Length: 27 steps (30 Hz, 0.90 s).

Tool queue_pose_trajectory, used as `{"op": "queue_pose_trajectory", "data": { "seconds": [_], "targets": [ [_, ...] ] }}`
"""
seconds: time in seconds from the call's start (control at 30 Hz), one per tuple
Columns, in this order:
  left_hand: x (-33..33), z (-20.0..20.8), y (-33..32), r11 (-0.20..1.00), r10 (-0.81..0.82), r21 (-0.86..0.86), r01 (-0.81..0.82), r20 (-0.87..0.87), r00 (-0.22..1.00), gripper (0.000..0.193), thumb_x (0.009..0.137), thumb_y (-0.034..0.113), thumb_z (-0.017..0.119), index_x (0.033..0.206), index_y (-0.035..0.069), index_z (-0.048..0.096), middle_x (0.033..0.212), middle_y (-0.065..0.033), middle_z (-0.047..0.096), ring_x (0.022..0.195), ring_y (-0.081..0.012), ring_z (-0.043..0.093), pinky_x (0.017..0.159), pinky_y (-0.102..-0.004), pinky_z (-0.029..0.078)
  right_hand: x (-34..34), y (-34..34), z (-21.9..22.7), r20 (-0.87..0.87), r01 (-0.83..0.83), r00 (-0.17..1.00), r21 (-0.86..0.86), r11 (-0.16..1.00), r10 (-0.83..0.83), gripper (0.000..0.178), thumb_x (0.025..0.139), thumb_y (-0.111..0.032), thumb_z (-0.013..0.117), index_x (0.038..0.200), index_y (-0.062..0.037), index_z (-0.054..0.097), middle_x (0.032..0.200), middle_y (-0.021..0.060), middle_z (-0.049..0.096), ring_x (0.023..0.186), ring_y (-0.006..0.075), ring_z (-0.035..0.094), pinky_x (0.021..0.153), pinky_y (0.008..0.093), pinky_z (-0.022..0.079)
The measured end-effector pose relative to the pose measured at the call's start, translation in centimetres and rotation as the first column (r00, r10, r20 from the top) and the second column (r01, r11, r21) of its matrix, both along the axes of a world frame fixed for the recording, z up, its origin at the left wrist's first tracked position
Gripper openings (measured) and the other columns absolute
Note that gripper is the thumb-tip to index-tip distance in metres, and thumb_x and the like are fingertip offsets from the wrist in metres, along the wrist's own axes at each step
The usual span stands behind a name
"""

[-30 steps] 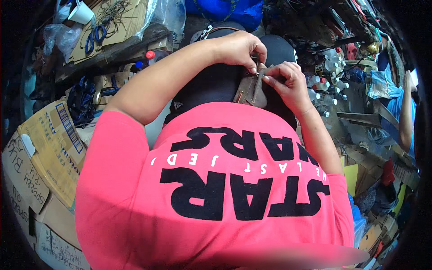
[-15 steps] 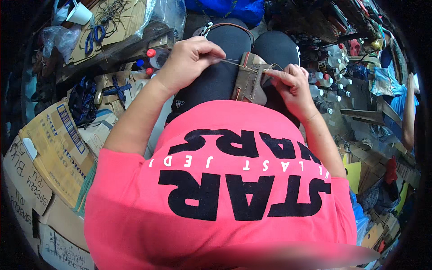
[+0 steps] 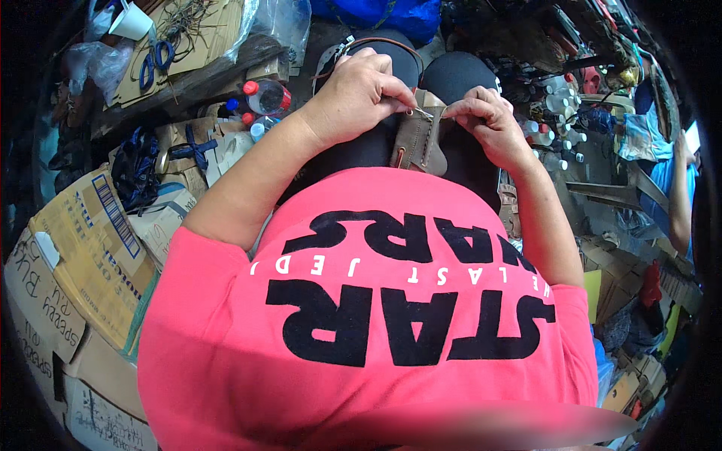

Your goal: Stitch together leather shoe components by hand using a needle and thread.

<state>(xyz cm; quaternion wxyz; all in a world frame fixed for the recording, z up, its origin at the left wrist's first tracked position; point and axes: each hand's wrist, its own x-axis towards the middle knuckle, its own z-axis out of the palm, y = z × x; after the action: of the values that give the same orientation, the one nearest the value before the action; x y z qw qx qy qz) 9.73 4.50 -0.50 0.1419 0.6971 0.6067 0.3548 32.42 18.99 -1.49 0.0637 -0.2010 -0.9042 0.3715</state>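
A brown leather shoe upper (image 3: 412, 143) with a stitched seam lies across my lap, between my dark-trousered thighs. Close over its far left edge is my left hand (image 3: 367, 92), thumb and finger pinched on a pale thread (image 3: 426, 115) that runs onto the leather. Whether a needle is in that pinch is too small to tell. On the other side, my right hand (image 3: 487, 126) has its fingertips closed by the upper's far right edge, where the thread comes out. A brown strap (image 3: 391, 41) arches over my left thigh beyond the left hand.
To the left, blue-handled scissors (image 3: 156, 64) lie on cardboard near a white cup (image 3: 131, 21). Plastic bottles (image 3: 267, 98) stand by my left knee, and several more (image 3: 556, 143) at the right. Cardboard boxes (image 3: 94, 252) fill the left side. Another person's arm (image 3: 681, 195) shows far right.
My left hand has moved right and slightly up, in to the leather upper; the thread stretched between them has shortened. My right hand has shifted a little, its fingers staying near the upper's edge.
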Motion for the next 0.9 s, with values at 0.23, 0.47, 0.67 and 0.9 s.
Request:
{"op": "queue_pose_trajectory", "data": {
  "seconds": [0.23,0.47,0.67,0.9],
  "targets": [
    [0.6,1.0,0.1,0.998,-0.041,0.052,0.046,-0.091,0.995,0.013,0.073,0.008,0.075,0.083,0.014,0.074,0.071,-0.002,0.049,0.077,-0.0216,0.05,0.071,-0.0352,0.04,0.0,0.0,0.1,-0.006,0.02,1.0,-0.01,1.0,-0.02,0.028,0.077,-0.004,0.066,0.095,-0.024,0.075,0.08,-0.0037,0.054,0.087,0.0159,0.05,0.086,0.0314,0.032],
    [1.3,1.3,0.3,0.987,-0.107,0.088,0.132,-0.251,0.962,0.014,0.072,0.011,0.075,0.083,0.017,0.073,0.072,-0.0004,0.05,0.08,-0.0207,0.052,0.077,-0.0352,0.037,0.2,0.2,-0.2,-0.047,0.005,0.999,-0.024,1.0,-0.007,0.026,0.077,-0.006,0.069,0.095,-0.0236,0.077,0.075,-0.0024,0.052,0.081,0.016,0.05,0.08,0.0288,0.038],
    [-0.6,-0.9,0.1,0.993,-0.096,-0.064,0.095,-0.012,0.995,0.016,0.071,0.012,0.076,0.086,0.019,0.077,0.072,0.0024,0.053,0.081,-0.0173,0.052,0.08,-0.0322,0.037,0.3,0.4,-0.4,-0.045,-0.036,0.998,-0.019,0.999,0.036,0.027,0.077,-0.006,0.069,0.096,-0.0241,0.077,0.075,-0.0029,0.051,0.081,0.0161,0.05,0.081,0.0291,0.037],
    [-1.0,-1.8,2.1,0.97,-0.17,-0.172,0.172,0.029,0.985,0.013,0.074,0.017,0.076,0.086,0.021,0.077,0.073,0.0028,0.057,0.082,-0.0159,0.053,0.079,-0.0318,0.038,-0.2,0.6,-1.2,-0.062,-0.024,0.998,-0.012,1.0,0.023,0.026,0.076,-0.006,0.071,0.095,-0.0222,0.077,0.075,-0.0028,0.055,0.082,0.0156,0.051,0.08,0.0285,0.038]
  ]
}}
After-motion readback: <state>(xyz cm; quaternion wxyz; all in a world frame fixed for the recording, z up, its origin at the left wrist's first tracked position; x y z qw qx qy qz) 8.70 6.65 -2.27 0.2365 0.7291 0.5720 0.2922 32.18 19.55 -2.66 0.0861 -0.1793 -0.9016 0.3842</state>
